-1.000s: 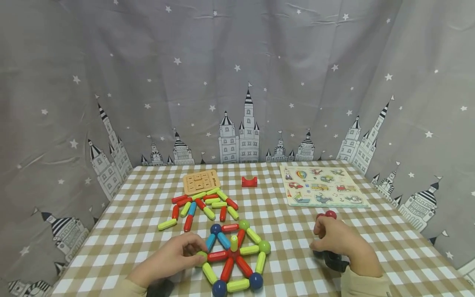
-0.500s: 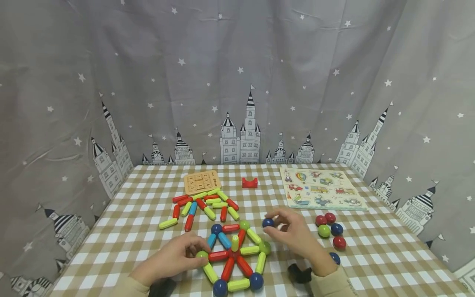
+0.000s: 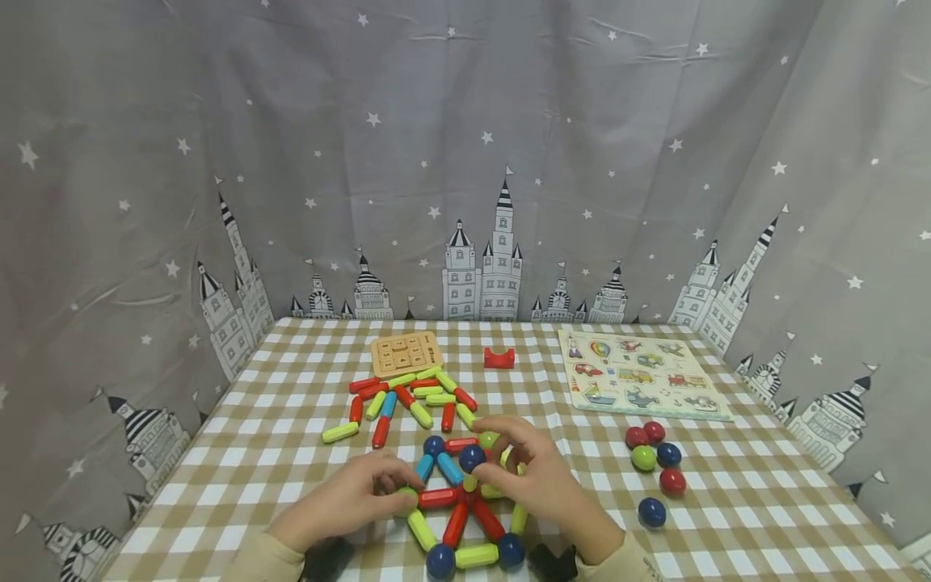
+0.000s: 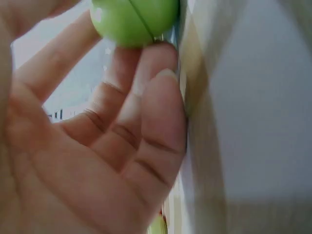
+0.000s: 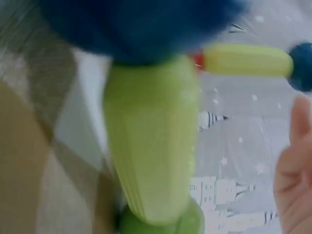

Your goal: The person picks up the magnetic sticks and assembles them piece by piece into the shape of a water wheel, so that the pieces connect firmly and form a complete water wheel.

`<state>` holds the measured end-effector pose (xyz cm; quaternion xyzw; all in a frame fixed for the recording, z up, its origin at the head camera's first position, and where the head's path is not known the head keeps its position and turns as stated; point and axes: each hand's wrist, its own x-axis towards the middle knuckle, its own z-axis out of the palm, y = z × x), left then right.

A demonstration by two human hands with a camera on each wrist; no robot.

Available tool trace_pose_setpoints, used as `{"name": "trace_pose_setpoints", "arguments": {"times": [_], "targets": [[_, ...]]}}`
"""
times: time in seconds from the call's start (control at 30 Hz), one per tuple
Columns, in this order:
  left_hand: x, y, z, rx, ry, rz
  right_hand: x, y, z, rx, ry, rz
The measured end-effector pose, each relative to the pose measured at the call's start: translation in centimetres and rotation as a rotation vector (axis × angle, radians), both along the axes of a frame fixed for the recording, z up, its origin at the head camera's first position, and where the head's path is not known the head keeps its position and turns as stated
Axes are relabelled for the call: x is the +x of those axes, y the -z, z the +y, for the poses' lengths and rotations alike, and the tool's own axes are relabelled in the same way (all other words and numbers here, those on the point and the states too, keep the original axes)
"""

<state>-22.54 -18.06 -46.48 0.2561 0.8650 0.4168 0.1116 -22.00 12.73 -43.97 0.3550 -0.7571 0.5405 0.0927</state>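
Looking down from the head view, I see my right hand (image 3: 534, 473) pinching a blue ball (image 3: 471, 457) over the upright yellow rod (image 3: 469, 482) at the middle of the rod wheel (image 3: 465, 505) on the desk (image 3: 727, 517). My left hand (image 3: 360, 497) grips a green ball (image 3: 404, 501) at the wheel's left edge. Only the left wrist view shows my fingers (image 4: 161, 112) curled under that green ball (image 4: 134, 19); the right wrist view shows the blue ball (image 5: 136, 27) sitting right atop the rod (image 5: 151, 141).

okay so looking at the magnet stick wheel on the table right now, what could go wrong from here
The right hand holds a blue ball on the upright green stick; a sideways nudge could tip it. The left hand steadies only the green ball at the rim, so the wheel might shift. The loose balls could roll.
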Motion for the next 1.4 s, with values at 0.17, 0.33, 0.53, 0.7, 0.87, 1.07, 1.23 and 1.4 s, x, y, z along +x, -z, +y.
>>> {"name": "trace_pose_setpoints", "arguments": {"times": [0.17, 0.33, 0.53, 0.7, 0.87, 1.07, 1.23, 1.4], "targets": [[-0.4, -0.2, 0.2, 0.038, -0.404, 0.041, -1.0, 0.8, 2.7, -0.049, 0.190, -0.226], [-0.9, 0.3, 0.0, 0.011, -0.627, 0.089, -1.6, 0.9, 3.9, 0.001, 0.394, -0.403], [-2.3, 1.6, 0.0, -0.107, -0.525, 0.120, -2.0, 0.2, 2.2, -0.308, 0.488, -0.627], [-2.1, 2.3, -0.5, -0.177, -0.519, 0.131, -2.8, 2.7, 1.4, -0.522, 0.453, -0.688], [-2.1, 2.4, -0.1, -0.152, -0.505, 0.140, -3.0, 4.3, 2.1, -0.559, 0.467, -0.684], [-1.9, 2.3, -0.2, -0.152, -0.562, 0.160, -2.8, 4.6, 1.9, -0.483, 0.434, -0.669], [-2.4, 2.1, 0.3, -0.121, -0.603, 0.194, -2.5, 4.3, 2.6, -0.406, 0.433, -0.677], [-1.9, 2.1, 0.0, -0.109, -0.645, 0.180, -2.4, 3.7, 2.2, -0.369, 0.406, -0.709]]}}
